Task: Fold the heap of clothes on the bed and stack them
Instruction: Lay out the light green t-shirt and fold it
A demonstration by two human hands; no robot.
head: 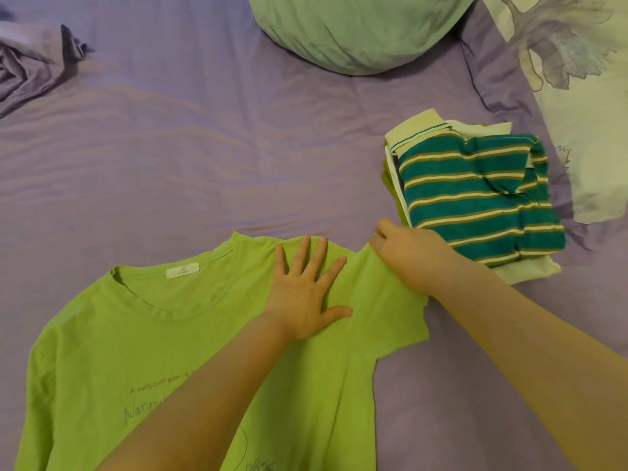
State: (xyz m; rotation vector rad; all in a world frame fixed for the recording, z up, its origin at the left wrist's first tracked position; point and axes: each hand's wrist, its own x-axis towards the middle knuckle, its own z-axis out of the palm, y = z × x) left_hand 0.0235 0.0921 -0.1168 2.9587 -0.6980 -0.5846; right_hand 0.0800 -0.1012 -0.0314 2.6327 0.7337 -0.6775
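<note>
A lime green T-shirt [136, 351] lies spread face up on the purple bed sheet [204, 147], its collar toward the far side. My left hand [306, 294] presses flat on the shirt's right shoulder, fingers spread. My right hand [411, 253] pinches the top edge of the right sleeve, lifting it slightly. Just beyond my right hand sits a stack of folded clothes [475, 198] with a teal striped knit on top and white and green pieces under it.
A light green pillow [356, 28] lies at the far middle. A floral quilt [577, 79] covers the far right. Crumpled purple fabric [30, 62] sits at the far left.
</note>
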